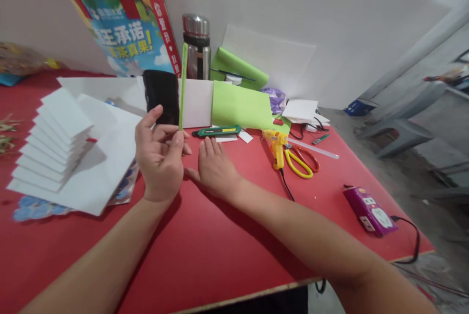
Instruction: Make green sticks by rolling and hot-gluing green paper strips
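Strip [183,84], green: 1 | left hand [161,162]: grip pinching it | right hand [219,170]: grip flat, unclenched | glue gun [277,152]: 1

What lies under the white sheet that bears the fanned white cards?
Under the white sheet, blue-patterned material shows at the lower edges; the rest is covered and cannot be seen.

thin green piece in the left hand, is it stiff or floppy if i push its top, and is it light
The thin green piece is probably fairly stiff: it stands straight though the left hand holds only its lower end. It looks light, being so slim from this view. Pushed at its unsupported top, it may well tilt or bend.
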`<action>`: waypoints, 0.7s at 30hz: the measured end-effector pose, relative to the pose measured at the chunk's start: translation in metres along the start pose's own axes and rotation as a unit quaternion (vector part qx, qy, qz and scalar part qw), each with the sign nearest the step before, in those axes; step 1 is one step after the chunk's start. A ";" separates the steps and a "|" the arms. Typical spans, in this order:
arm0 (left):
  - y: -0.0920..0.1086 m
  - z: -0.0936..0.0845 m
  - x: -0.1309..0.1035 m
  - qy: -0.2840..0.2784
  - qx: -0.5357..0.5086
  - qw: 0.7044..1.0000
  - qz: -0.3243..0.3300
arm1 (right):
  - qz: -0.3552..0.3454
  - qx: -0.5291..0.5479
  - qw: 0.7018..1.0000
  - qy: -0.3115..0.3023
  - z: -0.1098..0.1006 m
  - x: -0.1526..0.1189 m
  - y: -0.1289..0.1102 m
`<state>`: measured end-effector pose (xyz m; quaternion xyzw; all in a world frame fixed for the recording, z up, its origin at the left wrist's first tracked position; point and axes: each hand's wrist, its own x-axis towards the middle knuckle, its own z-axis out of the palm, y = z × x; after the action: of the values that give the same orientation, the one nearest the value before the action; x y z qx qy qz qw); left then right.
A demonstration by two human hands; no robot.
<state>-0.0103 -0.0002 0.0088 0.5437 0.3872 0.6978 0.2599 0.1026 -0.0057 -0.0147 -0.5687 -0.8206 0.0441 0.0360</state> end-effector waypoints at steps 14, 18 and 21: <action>-0.005 0.000 -0.006 -0.026 -0.018 0.998 -0.049 | -0.100 0.113 0.988 -0.027 -0.014 -0.096 0.059; -0.008 0.002 -0.008 -0.037 -0.016 0.997 -0.062 | -0.046 0.094 0.994 -0.032 -0.001 -0.087 0.080; -0.011 0.003 -0.010 -0.050 -0.019 0.996 -0.068 | -0.082 0.092 0.992 -0.029 0.005 -0.082 0.068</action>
<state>-0.0051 -0.0007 -0.0053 0.5453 0.3964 0.6576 0.3362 0.1941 -0.0588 -0.0286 -0.4927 -0.8574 0.1324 0.0679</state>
